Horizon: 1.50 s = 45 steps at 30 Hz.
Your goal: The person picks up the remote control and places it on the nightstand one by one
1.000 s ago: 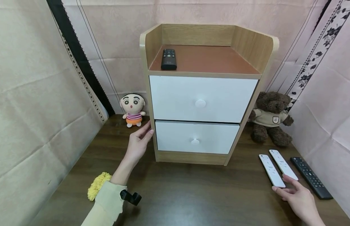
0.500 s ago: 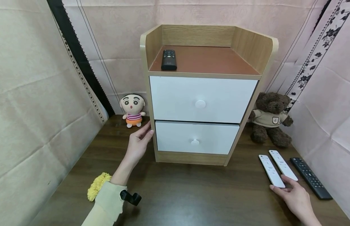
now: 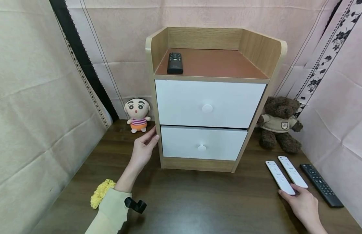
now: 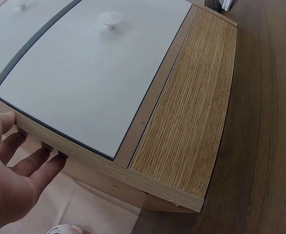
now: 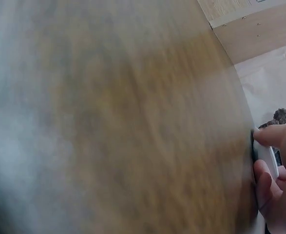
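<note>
My right hand (image 3: 304, 204) pinches the near end of the left one of two white remote controls (image 3: 278, 177), which lies on the dark wooden table at the right. In the blurred right wrist view, the thumb and fingers (image 5: 263, 181) are at a white edge. Beside it lies a second white remote control (image 3: 291, 171), then a long black remote control (image 3: 320, 186). My left hand (image 3: 143, 151) rests against the left side of a small wooden cabinet (image 3: 198, 164); its fingertips (image 4: 55, 163) touch the side panel and the thumb is by the front edge.
The cabinet's two white drawers are nearly flush with its front. A black remote (image 3: 175, 63) lies on its brown top shelf. A cartoon doll (image 3: 137, 115) stands left of the cabinet, a brown teddy bear (image 3: 281, 122) sits right of it. Pale cloth (image 3: 37, 97) walls the table.
My right hand has shifted slightly left, and the left white remote control has moved a little left with it, widening its gap from the other. The left hand stays against the cabinet.
</note>
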Available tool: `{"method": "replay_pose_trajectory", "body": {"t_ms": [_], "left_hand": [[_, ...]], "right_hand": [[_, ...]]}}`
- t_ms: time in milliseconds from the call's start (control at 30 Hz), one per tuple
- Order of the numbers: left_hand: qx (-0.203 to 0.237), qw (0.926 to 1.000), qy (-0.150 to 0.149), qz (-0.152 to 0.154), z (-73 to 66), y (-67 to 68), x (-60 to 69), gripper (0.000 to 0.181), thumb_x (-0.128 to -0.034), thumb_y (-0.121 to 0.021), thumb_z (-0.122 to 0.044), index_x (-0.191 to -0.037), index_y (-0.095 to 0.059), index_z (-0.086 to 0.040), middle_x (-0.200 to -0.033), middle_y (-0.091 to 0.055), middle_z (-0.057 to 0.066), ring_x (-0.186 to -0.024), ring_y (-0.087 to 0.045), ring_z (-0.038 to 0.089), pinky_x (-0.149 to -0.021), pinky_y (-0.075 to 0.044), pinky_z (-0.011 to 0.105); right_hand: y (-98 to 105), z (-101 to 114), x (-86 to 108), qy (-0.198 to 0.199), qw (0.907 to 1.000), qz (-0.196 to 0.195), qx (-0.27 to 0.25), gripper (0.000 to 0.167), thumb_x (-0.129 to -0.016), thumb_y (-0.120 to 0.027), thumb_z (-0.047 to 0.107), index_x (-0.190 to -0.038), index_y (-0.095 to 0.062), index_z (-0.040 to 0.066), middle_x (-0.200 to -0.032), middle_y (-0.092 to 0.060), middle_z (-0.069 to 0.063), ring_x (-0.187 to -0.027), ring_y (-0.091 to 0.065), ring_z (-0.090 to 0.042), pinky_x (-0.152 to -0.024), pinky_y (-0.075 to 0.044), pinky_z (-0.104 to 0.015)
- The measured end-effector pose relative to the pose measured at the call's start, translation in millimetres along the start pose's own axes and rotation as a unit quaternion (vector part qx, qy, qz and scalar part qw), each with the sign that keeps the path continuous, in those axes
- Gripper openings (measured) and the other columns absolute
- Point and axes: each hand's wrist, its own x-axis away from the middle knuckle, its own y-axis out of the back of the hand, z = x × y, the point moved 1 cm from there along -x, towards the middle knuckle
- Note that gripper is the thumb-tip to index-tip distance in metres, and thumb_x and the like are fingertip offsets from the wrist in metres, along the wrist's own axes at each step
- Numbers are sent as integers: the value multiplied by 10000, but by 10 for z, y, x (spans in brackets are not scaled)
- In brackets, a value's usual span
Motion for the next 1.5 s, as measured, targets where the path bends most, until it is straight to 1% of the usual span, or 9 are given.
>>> {"method": "replay_pose_trajectory", "body": {"t_ms": [267, 500, 700, 833, 900, 1067, 1200, 1300, 1500], "left_hand": [[72, 9999, -107, -50, 3, -10, 0, 451, -1036, -606, -51, -1475, -520, 3, -1467, -557, 138, -1319, -535, 227, -986, -479, 190], [108, 9999, -72, -32, 4, 1, 4, 450, -1036, -607, -55, -1476, -525, -8, -1463, -563, 131, -1313, -539, 223, -979, -487, 196], [53, 9999, -38, -77, 7, 17, 23, 455, -1034, -614, -64, -1477, -524, -9, -1462, -564, 131, -1305, -546, 232, -968, -492, 194], [37, 10000, -48, -66, 11, 13, 19, 456, -1035, -614, -66, -1479, -524, -13, -1467, -561, 124, -1304, -547, 231, -967, -493, 195], [28, 10000, -58, -55, 12, 9, 14, 456, -1035, -615, -68, -1478, -524, -12, -1465, -562, 125, -1301, -549, 235, -964, -495, 197], [-27, 9999, -112, -44, 8, -3, -2, 455, -1037, -618, -86, -1475, -526, -8, -1463, -564, 130, -1302, -550, 241, -975, -491, 207], [-42, 9999, -98, -81, 6, -7, 1, 452, -1038, -615, -86, -1472, -525, 2, -1465, -560, 140, -1311, -542, 243, -992, -484, 218], [-38, 9999, -66, -96, 9, -3, 9, 450, -1039, -611, -81, -1473, -525, 2, -1467, -558, 141, -1314, -540, 242, -998, -481, 222], [-48, 10000, -41, -72, 13, 0, 10, 448, -1040, -612, -84, -1474, -531, -12, -1465, -563, 131, -1307, -543, 240, -989, -485, 218]], "right_hand": [[40, -6, 8, -650, 9977, 189, -58, 557, -886, -765, 318, -1161, -652, -153, -1099, -658, -373, -1079, -548, -586, -885, -392, -608], [99, -4, 58, -887, 9952, -168, -381, 565, -893, -763, 303, -1210, -642, -148, -696, -725, -121, -975, -632, -490, -870, -348, -535], [171, 21, 26, -785, 9953, -351, -435, 536, -871, -783, 272, -1205, -665, -131, -682, -728, -93, -1030, -619, -483, -905, -329, -535], [216, 27, 7, -1172, 9908, -230, -643, 596, -882, -789, 349, -1241, -663, -110, -699, -736, -88, -1078, -570, -458, -894, -348, -496], [232, 20, 1, -1410, 9868, -157, -779, 642, -876, -796, 405, -1255, -665, -96, -711, -741, -79, -971, -623, -327, -832, -394, -403], [282, 16, -1, -1842, 9704, -15, -1565, 630, -861, -821, 436, -1258, -700, -39, -644, -717, 65, -614, -579, 37, -558, -420, -230], [330, 23, -11, -1927, 9405, 20, -2797, 149, -864, -849, 336, -991, -794, 280, -632, -706, 131, -621, -627, 63, -571, -450, -139], [383, 40, -21, -1842, 9126, 28, -3650, 236, -855, -865, 239, -819, -729, 428, -661, -717, 130, -641, -660, 32, -596, -467, -106], [546, 156, -50, -1480, 8915, -206, -4277, 238, -845, -866, 138, -883, -805, 365, -671, -716, 124, -650, -646, 35, -592, -455, -95]]}}
